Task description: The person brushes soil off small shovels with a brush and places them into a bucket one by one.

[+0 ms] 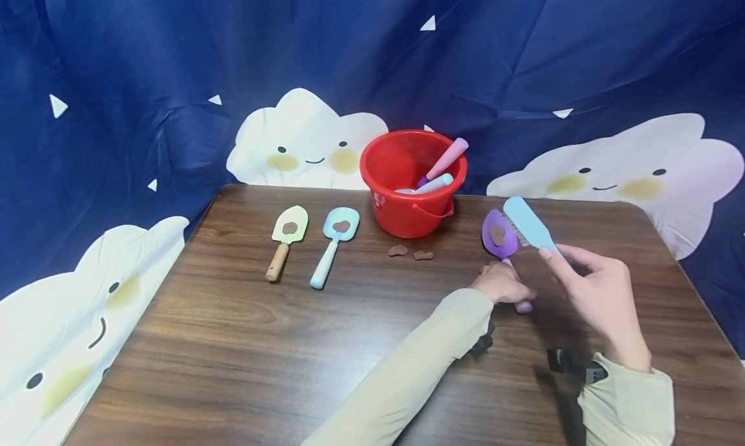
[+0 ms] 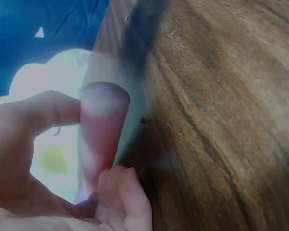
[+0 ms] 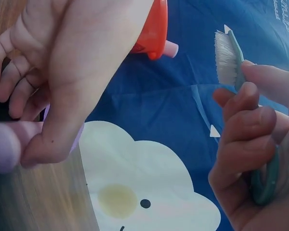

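My left hand [image 1: 499,283] grips the pink-lilac handle [image 2: 102,132] of a toy shovel with a purple blade [image 1: 509,244]. The shovel lies low at the table's right side, with a brown patch [image 1: 496,234] on its blade. My right hand [image 1: 602,297] holds a light blue brush [image 1: 526,221] by its handle. White bristles [image 3: 225,60] point toward the purple blade and hang right beside it; whether they touch it I cannot tell. In the right wrist view, curled fingers wrap the brush handle, and its rounded end [image 3: 266,185] shows below them.
A red bucket [image 1: 401,207] stands at the back with a pink-handled tool [image 1: 448,158] and a light blue-handled one [image 1: 435,183] inside. Two brown pieces [image 1: 398,250] lie before it. Left of them are a green shovel [image 1: 299,216] and a blue shovel [image 1: 343,213], both brown-patched.
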`<state>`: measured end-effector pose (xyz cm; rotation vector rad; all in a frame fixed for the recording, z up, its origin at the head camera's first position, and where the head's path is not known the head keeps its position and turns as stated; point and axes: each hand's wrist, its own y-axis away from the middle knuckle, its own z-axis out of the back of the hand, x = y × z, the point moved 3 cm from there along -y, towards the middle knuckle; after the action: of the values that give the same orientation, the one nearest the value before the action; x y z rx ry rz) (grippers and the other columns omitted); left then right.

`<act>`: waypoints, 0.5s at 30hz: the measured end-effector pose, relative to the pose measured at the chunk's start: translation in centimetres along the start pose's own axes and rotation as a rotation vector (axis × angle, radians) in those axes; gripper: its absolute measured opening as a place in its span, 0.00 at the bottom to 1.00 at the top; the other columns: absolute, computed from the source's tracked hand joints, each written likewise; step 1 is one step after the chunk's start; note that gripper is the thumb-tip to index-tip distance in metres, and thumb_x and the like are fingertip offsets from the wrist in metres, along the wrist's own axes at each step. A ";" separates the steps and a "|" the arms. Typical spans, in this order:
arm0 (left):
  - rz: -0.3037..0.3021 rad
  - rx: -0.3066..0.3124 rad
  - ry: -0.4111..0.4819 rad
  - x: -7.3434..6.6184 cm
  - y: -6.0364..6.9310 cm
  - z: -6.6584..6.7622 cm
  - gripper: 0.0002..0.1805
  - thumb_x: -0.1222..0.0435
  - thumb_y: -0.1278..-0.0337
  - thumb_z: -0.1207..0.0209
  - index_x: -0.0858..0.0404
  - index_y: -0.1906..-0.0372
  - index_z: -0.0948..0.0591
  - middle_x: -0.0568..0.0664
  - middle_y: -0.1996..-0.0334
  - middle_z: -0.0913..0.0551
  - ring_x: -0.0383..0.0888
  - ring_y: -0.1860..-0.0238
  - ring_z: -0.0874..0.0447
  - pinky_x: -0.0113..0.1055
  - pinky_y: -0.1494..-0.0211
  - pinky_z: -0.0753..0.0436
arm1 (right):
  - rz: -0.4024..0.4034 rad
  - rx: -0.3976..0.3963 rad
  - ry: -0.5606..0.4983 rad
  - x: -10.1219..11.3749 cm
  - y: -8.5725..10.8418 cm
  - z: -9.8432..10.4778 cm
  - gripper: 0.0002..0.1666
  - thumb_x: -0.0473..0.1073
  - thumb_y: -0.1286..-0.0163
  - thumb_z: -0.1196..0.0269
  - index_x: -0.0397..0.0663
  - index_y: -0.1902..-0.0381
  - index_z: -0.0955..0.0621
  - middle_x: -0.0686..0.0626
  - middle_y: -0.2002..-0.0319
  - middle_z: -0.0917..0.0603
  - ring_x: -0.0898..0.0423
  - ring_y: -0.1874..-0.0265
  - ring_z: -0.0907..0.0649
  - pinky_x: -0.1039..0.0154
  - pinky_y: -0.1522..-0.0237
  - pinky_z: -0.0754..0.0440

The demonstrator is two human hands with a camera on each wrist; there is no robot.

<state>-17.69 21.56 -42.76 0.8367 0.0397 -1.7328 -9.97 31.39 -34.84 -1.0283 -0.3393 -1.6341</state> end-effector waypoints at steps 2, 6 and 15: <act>0.004 0.001 0.058 0.2 0.1 0.1 0.19 0.48 0.59 0.31 0.56 0.69 0.21 0.45 0.63 0.21 0.40 0.62 0.25 0.28 0.66 0.22 | -0.002 0.008 -0.003 -0.1 0.0 -0.1 0.23 0.49 0.36 0.34 0.34 0.54 0.16 0.65 0.91 0.23 0.66 0.92 0.27 0.70 0.90 0.32; 0.036 0.034 0.302 0.7 0.0 0.4 0.16 0.56 0.60 0.29 0.58 0.76 0.25 0.46 0.74 0.24 0.40 0.75 0.23 0.31 0.77 0.18 | -0.017 0.012 -0.018 -0.3 0.0 0.0 0.22 0.49 0.37 0.34 0.36 0.54 0.16 0.65 0.90 0.23 0.65 0.92 0.26 0.69 0.90 0.32; 0.099 0.112 0.802 2.7 -0.9 0.7 0.09 0.70 0.57 0.41 0.62 0.81 0.30 0.46 0.83 0.28 0.38 0.82 0.29 0.39 0.72 0.14 | -0.036 0.011 -0.051 -0.2 0.2 -0.4 0.17 0.49 0.37 0.33 0.43 0.56 0.15 0.63 0.91 0.24 0.64 0.92 0.27 0.68 0.90 0.33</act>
<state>-19.09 19.36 -44.09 1.5424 0.4316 -1.2208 -9.93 31.20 -35.28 -1.0619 -0.4024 -1.6385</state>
